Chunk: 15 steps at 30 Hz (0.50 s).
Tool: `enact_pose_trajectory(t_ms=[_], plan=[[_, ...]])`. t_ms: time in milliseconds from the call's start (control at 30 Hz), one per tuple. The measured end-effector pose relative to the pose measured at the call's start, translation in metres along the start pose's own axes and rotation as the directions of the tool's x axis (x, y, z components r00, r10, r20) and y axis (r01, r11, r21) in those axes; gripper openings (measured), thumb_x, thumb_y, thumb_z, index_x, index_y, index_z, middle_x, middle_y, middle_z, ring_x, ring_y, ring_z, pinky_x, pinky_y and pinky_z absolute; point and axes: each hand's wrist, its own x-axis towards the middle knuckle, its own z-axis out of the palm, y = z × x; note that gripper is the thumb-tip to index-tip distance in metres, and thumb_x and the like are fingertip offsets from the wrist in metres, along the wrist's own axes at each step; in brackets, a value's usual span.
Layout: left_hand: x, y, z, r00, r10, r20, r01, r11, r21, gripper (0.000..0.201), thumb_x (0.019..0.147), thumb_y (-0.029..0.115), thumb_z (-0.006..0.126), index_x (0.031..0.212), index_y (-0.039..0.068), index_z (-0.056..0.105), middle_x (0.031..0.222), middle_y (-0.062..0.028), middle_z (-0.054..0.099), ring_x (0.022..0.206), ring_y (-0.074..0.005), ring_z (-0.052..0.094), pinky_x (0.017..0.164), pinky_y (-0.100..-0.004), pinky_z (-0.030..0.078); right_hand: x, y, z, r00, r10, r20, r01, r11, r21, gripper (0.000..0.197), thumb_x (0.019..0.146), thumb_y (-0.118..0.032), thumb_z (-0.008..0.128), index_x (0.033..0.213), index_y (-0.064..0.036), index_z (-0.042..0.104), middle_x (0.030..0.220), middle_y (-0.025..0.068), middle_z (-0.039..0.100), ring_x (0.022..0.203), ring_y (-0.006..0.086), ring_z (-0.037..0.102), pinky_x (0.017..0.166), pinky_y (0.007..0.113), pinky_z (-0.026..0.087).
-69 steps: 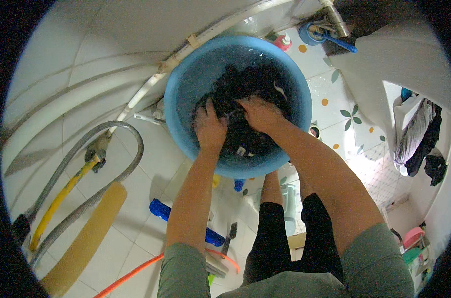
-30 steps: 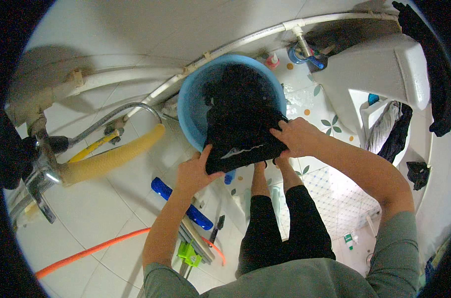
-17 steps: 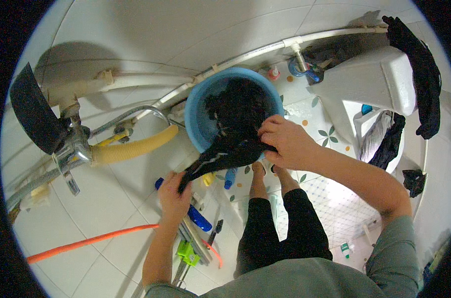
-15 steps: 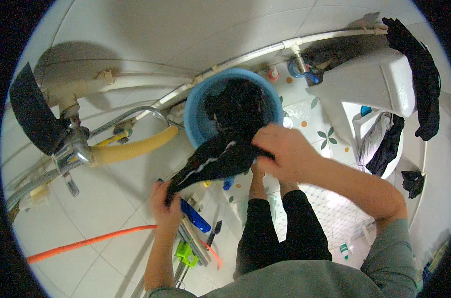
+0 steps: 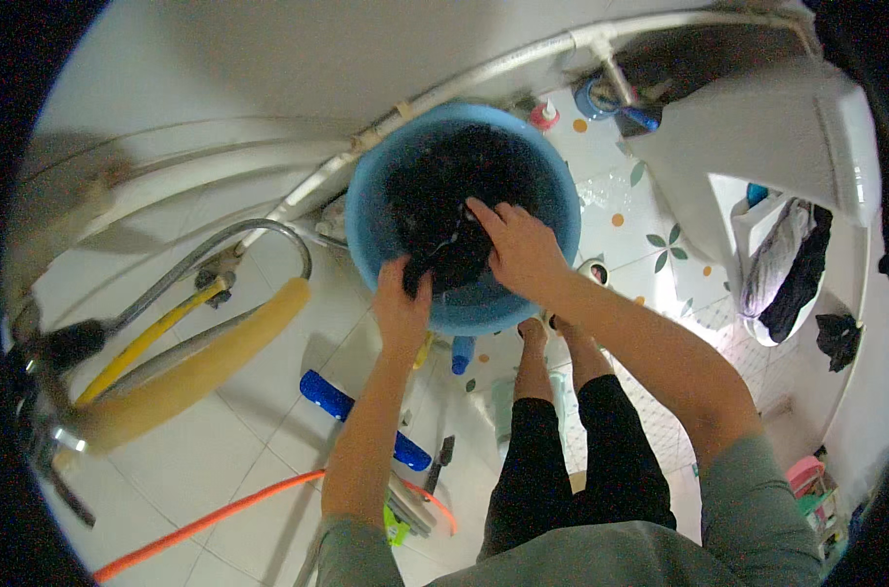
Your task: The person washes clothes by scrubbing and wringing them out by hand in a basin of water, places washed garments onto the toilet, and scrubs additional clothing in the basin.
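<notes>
A blue plastic basin [image 5: 364, 210] stands on the floor in front of me, with water and dark cloth in it. Inside, a black garment [image 5: 449, 256] with a thin white stripe is bunched between my hands. My left hand [image 5: 402, 298] grips it at the basin's near left rim, fingers closed round the fabric. From the right, my right hand [image 5: 525, 249] pinches the same garment over the middle of the basin. More black cloth [image 5: 464, 161] lies in the far part of the basin, its shape lost in shadow.
At left are a metal tap with a grey hose [image 5: 185, 264] and a thick yellow hose [image 5: 210, 362]. An orange hose [image 5: 210, 509] and a blue-headed tool [image 5: 325, 394] lie lower left. A white washing machine or similar fixture [image 5: 748, 127] stands right, with clothes [image 5: 782, 264] by it.
Both hands have moved down and inward, bringing the stretched black garment from above the near rim into the basin. My left hand has shifted right, and the view has tilted.
</notes>
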Motion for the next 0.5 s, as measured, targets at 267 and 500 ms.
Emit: enact_pose_trajectory(t_ms=[267,500], plan=[[0.036,-0.069,0.087,0.957,-0.044,0.287,-0.034,0.965,0.260,0.044,0.081,0.016,0.067,0.119,0.003,0.052,0.111,-0.0193,0.061,0.100,-0.0393,0.060,0.086,-0.0458,0.050,0.057,0.051,0.106,0.956,0.115,0.271,-0.049,0.970,-0.239,0.052,0.085,-0.011,0.055,0.136,-0.0085,0.045,0.123,0.0182,0.056,0.114,0.0327,0.055,0.092,0.043,0.048],[0.051,-0.090,0.116,0.852,-0.208,0.480,-0.083,0.852,0.516,0.032,0.083,0.021,0.063,0.109,0.003,0.061,0.106,-0.0190,0.064,0.098,-0.0357,0.063,0.085,-0.0432,0.052,0.083,0.057,0.122,0.894,0.296,0.336,-0.196,0.933,-0.301,0.035,0.090,-0.017,0.052,0.124,-0.0110,0.060,0.128,0.0113,0.059,0.119,0.0304,0.056,0.098,0.043,0.046]])
